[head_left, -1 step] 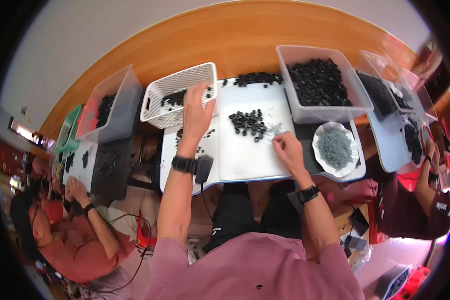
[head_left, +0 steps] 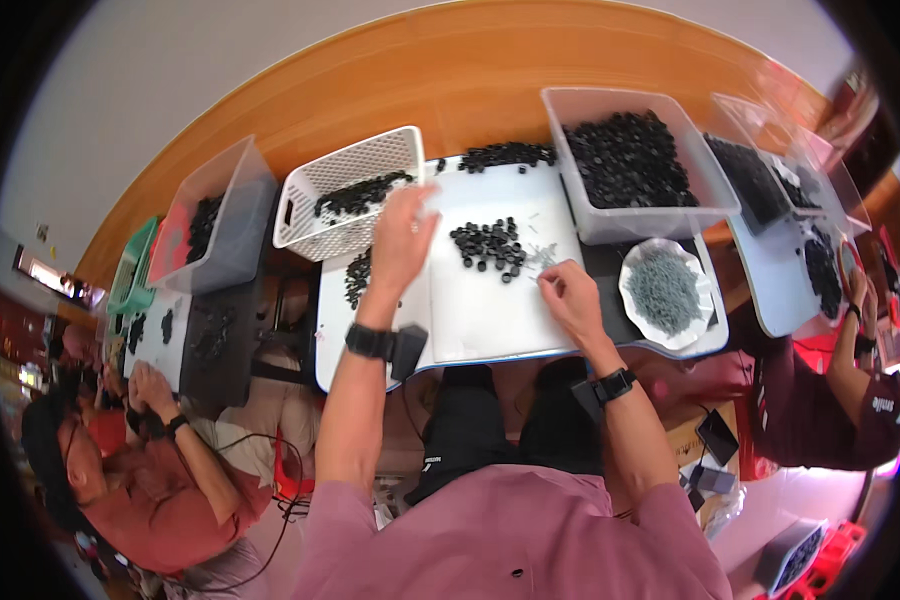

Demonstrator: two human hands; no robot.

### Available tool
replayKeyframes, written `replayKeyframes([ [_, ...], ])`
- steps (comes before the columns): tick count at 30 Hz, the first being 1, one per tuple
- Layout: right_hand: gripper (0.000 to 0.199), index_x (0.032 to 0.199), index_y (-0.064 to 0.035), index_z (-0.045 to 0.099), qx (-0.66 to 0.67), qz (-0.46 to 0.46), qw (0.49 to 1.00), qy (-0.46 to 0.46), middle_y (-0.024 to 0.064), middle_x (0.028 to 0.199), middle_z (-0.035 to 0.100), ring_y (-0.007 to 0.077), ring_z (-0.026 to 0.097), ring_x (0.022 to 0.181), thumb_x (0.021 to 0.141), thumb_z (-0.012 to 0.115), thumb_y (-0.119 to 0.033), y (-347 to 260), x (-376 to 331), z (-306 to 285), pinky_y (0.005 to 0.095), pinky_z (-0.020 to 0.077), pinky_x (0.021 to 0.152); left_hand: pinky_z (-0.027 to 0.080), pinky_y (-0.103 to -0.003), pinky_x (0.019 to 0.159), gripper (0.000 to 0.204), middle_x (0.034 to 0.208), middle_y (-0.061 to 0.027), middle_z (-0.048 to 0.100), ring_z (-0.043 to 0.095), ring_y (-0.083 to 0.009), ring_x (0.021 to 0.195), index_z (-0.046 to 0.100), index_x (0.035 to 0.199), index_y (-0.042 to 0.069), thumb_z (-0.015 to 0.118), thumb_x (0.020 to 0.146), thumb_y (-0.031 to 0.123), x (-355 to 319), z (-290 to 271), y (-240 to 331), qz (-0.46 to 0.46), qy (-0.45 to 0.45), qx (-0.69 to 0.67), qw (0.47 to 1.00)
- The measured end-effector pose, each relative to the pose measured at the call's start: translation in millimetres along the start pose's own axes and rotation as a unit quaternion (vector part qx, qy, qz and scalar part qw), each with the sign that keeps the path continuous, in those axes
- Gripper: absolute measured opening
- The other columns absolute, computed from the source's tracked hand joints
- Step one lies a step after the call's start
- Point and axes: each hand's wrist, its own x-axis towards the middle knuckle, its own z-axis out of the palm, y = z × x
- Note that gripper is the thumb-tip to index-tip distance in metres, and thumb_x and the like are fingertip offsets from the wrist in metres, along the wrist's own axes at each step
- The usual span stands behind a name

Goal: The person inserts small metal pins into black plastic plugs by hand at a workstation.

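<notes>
Pinch the black parts (head_left: 488, 246) lightly; being small, they may well slip. Keep your left hand (head_left: 402, 240) clear of the basket (head_left: 340, 240) at its left. That hand is spread, seemingly empty; your right hand (head_left: 572, 300) is curled narrow, and whether it holds anything I cannot tell. The black parts lie between your hands; grey bits (head_left: 541, 256) lie just beyond the right.

Between the left fingers (head_left: 412, 196) and right fingers (head_left: 550, 287), the bench (head_left: 500, 325) is strewn with black pieces (head_left: 488, 245) and grey slivers (head_left: 542, 256). A basket (head_left: 298, 236) is set beyond the left fingers; right of the others, a bin (head_left: 658, 225) and, apparently over a dark panel (head_left: 610, 272), a dish (head_left: 676, 341) are placed.
</notes>
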Motion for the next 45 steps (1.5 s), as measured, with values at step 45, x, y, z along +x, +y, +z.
replayKeyframes([
  [45,0.008,0.098,-0.0004,0.069,0.057,-0.028,0.998,0.026,0.0153,0.086,0.071,0.0267,0.072,0.074,0.089,0.069,0.0,4,-6,4,0.0353,0.0561,0.068,0.041,-0.048,0.09,0.027,0.106,-0.0091,0.07,0.062,-0.0272,0.108,0.08,0.093,0.013,0.081,0.081,0.037,-45,93,22,-0.182,-0.154,0.267,0.934],
])
